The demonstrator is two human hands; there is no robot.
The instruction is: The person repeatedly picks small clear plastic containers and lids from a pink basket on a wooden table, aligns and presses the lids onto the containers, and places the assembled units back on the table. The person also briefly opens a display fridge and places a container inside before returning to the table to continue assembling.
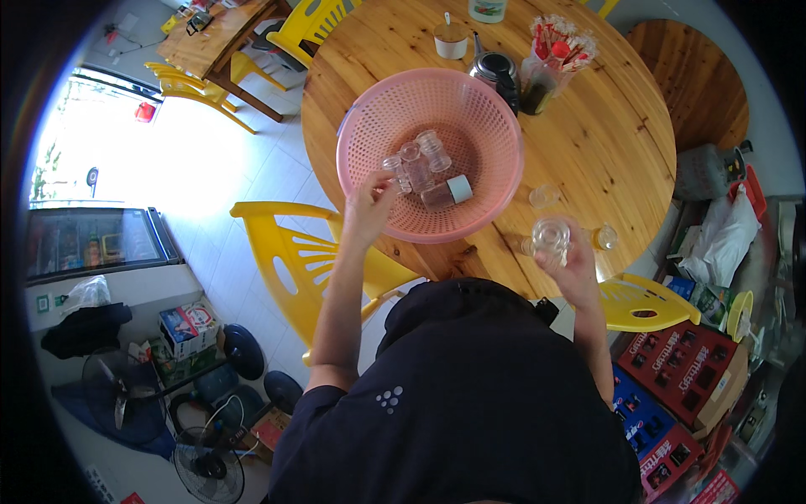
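Observation:
A pink plastic basket [348,139] stands on the round wooden table in front of me. Several clear glass jars [434,151] lie inside, one of them a jar with a white lid [459,188]. My left hand [368,206] reaches over the basket's near left rim, its fingers closed at a small clear jar [395,165]. Right of the basket, my right hand [569,265] holds up a clear glass cup [551,237] above the table's near edge. Beside it are a clear round glass [545,196] and a small glass jar with yellowish contents [604,237].
Behind the basket stand a metal kettle [493,65], a container of red-and-white wrapped sticks [554,63] and a white pot with a wooden lid [451,42]. Yellow chairs [285,252] flank me. Red crates [680,361] are stacked at lower right, fans [208,464] at lower left.

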